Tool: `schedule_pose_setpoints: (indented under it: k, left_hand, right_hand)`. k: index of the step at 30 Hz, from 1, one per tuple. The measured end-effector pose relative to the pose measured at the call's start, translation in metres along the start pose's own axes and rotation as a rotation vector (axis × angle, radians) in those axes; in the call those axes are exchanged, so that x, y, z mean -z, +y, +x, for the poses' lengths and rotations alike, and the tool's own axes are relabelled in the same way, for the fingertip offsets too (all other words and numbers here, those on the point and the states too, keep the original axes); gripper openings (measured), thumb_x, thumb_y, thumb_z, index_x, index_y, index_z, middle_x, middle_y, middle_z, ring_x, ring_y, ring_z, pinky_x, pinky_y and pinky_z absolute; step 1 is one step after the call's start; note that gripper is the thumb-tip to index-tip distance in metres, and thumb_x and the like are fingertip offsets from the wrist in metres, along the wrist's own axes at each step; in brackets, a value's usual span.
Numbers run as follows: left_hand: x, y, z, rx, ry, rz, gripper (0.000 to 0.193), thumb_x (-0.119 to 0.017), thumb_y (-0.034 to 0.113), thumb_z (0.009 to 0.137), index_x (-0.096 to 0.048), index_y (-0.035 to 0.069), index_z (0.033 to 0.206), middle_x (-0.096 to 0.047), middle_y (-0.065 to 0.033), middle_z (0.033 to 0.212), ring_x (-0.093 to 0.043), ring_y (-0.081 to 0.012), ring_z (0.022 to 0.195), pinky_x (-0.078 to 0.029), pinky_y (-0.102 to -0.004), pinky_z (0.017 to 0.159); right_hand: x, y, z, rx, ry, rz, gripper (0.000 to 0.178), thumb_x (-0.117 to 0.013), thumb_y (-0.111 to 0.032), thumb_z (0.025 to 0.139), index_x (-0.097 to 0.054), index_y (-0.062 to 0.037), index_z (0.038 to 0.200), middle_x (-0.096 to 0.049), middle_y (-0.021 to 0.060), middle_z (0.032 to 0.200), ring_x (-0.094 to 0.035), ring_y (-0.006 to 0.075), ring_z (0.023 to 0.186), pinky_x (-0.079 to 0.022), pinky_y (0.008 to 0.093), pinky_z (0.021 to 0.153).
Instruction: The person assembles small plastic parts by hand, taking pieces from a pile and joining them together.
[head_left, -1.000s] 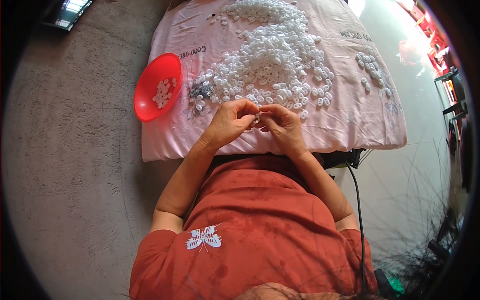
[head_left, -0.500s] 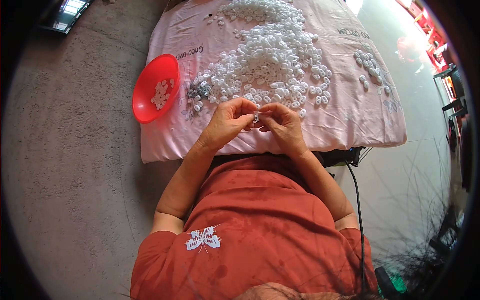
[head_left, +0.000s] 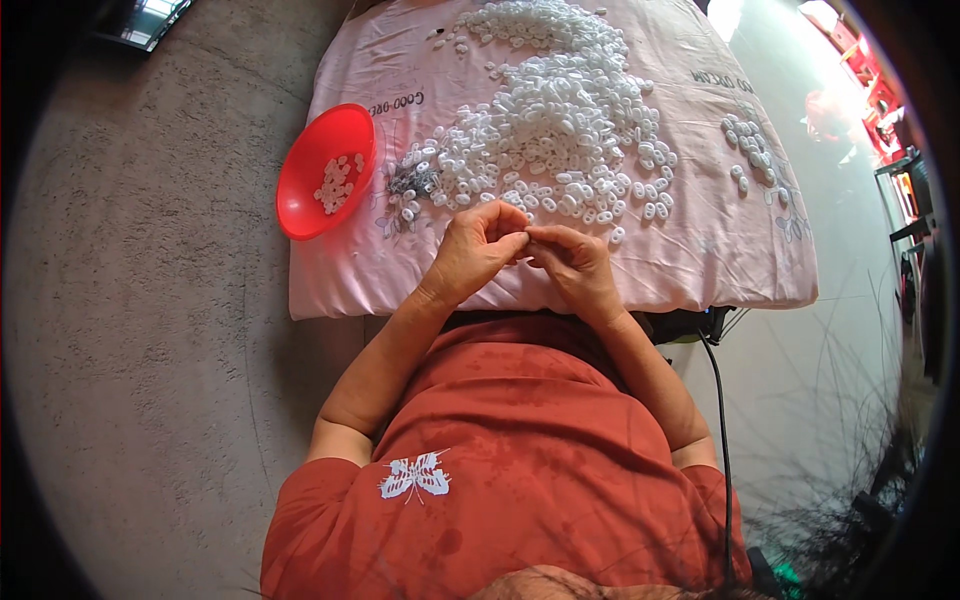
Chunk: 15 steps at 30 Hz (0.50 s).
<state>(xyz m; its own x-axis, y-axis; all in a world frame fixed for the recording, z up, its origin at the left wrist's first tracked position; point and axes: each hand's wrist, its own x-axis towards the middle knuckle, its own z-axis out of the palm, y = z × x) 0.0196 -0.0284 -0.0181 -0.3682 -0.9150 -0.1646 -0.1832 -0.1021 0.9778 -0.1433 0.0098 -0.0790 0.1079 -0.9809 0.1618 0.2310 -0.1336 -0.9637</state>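
Observation:
My left hand [head_left: 475, 248] and my right hand [head_left: 580, 268] meet over the near edge of the cloth-covered table, thumbs and fingers pinched together at the tips. Whatever small thing lies between the fingertips is hidden by them. Just beyond my hands spreads a large pile of small white oval plastic pieces [head_left: 560, 100], several of them showing two holes. At the pile's left edge sits a little heap of dark grey, metal-looking bits [head_left: 412, 180]. Farther left, a tilted red bowl [head_left: 297, 195] holds some small whitish pieces [head_left: 335, 185].
A pink printed cloth [head_left: 700, 250] covers the table. On its right side lies a separate small group of white oval pieces [head_left: 750, 150]. A black cable [head_left: 722, 430] hangs down at my right. A dark-framed screen [head_left: 145, 25] shows at the upper left.
Half a second ago a small, shiny whitish piece showed between my fingertips; now the fingers cover it. Both hands stay together near the table edge. The whole view has shifted slightly.

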Motion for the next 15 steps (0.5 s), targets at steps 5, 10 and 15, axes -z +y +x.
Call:
schedule_pose_setpoints:
  k: [5,10,15]
  left_hand:
    - [0.03,-0.007,0.008,-0.04,0.117,0.278,0.01,-0.058,0.002,0.09,-0.063,-0.001,0.098,-0.065,-0.0018,0.083,-0.061,-0.0079,0.073,-0.05,-0.0218,0.065]
    - [0.11,-0.027,0.019,-0.156,0.411,0.874,0.01,-0.062,0.005,0.084,-0.067,0.001,0.091,-0.067,-0.0057,0.08,-0.063,-0.0125,0.071,-0.051,-0.0266,0.067]
    - [0.13,-0.037,0.016,-0.151,0.427,1.044,0.014,-0.062,0.005,0.08,-0.069,0.005,0.092,-0.067,-0.0094,0.086,-0.066,-0.0203,0.075,-0.052,-0.0312,0.071]
  right_hand:
    - [-0.002,-0.004,0.002,-0.07,0.055,0.049,0.013,-0.061,-0.005,0.092,-0.066,0.0013,0.102,-0.071,0.007,0.086,-0.068,0.0115,0.078,-0.055,0.0244,0.068]
    - [-0.002,-0.004,0.002,-0.129,0.065,0.138,0.01,-0.059,-0.009,0.094,-0.063,-0.0006,0.099,-0.068,0.0047,0.083,-0.068,0.0124,0.076,-0.054,0.0224,0.062]
    - [-0.001,-0.001,0.003,-0.114,0.084,0.101,0.011,-0.057,-0.009,0.096,-0.06,-0.0003,0.102,-0.068,0.0057,0.084,-0.068,0.0132,0.075,-0.054,0.0224,0.062]
